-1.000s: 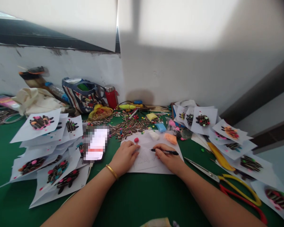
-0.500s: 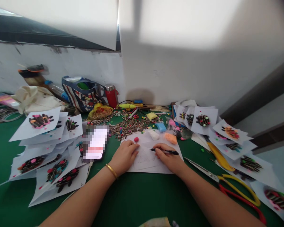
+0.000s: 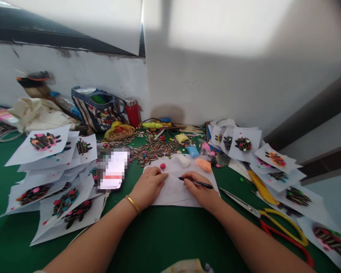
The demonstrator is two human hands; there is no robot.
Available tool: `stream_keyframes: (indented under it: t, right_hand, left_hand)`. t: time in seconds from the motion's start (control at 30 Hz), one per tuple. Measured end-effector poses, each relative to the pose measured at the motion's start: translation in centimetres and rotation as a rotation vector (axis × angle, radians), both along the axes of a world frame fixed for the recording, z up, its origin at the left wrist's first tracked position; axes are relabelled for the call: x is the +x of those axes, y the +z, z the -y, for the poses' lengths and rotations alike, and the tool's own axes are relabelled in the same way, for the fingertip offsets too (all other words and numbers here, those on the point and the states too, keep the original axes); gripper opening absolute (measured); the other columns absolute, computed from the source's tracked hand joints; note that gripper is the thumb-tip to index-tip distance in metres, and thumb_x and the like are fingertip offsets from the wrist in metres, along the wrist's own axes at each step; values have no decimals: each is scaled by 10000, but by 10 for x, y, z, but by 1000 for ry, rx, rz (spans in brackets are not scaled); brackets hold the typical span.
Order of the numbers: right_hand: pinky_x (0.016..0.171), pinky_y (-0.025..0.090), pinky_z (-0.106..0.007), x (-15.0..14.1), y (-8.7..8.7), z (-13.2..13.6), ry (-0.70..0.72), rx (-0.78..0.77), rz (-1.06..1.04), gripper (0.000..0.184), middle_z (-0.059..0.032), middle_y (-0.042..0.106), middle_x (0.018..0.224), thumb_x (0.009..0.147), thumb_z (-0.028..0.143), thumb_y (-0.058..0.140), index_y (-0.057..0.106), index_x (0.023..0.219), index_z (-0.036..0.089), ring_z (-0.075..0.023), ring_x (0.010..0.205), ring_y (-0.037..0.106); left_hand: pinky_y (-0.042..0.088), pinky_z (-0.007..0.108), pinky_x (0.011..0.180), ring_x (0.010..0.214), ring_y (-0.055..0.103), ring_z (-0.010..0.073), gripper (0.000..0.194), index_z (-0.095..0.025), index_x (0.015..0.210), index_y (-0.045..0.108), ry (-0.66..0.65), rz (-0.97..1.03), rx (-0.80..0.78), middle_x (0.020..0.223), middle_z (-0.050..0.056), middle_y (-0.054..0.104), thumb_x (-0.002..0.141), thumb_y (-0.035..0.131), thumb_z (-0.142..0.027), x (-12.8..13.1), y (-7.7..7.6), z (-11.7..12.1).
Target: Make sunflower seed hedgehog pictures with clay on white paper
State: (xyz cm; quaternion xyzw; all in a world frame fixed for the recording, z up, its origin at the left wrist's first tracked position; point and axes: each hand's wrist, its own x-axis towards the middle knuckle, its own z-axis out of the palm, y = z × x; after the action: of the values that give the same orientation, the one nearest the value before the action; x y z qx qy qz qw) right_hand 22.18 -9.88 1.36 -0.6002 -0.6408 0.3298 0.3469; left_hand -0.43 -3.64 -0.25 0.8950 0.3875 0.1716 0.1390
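My right hand grips a black pen, its tip at the white paper in front of me. Faint drawn lines show on the sheet. My left hand lies flat on the paper's left side, fingers stretched out and holding nothing. Just beyond its fingertips sits a small red lump of clay. White clay and an orange clay block rest along the sheet's far edge, with a blue clay block behind them.
Sunflower seeds are scattered behind the paper. Stacked seed pictures and a phone are on the left. Large scissors and more seed pictures lie right. A striped bag and red flask stand against the wall.
The view has shifted a little. The pen tip has moved very slightly left on the paper with my right hand. My left hand stays flat in its place.
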Motion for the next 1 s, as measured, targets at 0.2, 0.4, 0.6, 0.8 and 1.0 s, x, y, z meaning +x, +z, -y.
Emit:
stream_keyframes:
  t: [0.2,0.4,0.6,0.8,1.0]
  right_hand:
    - [828,482,-306,-8,-7,0,49,19,-11,208,-33,707,985,874,264,525,685,1000,218,-193,925,634]
    - [822,482,-308,-8,-11,-3,51,18,-2,216,-35,709,982,878,262,523,689,1009,215,-194,920,636]
    - [810,484,-310,-7,-10,-3,56,20,11,217,-36,707,963,876,254,514,687,1001,214,-193,902,636]
    - [793,487,-311,-7,-7,-3,44,-2,1,209,-34,707,933,872,254,505,688,966,214,-194,882,637]
    - [811,483,-314,-7,-3,-2,26,0,6,202,-36,715,926,866,246,508,692,941,210,-200,881,642]
  left_hand:
    - [422,426,987,1047,507,242,348,-245,1212,638,3,-30,-10,1114,89,565,879,551,-192,0,0,1]
    - [420,427,992,1047,504,239,355,-250,1220,633,-1,-19,-15,1116,85,566,878,556,-193,-1,-2,1]
    - [425,433,984,1040,509,241,348,-257,1214,637,-3,-1,-15,1104,87,574,879,556,-204,-1,-3,0]
    - [426,427,980,1039,517,240,351,-262,1209,642,3,1,-18,1095,85,577,872,563,-201,-1,-2,0]
    - [428,424,977,1035,517,240,342,-256,1204,647,-8,3,-18,1093,87,577,876,563,-206,0,-1,-1]
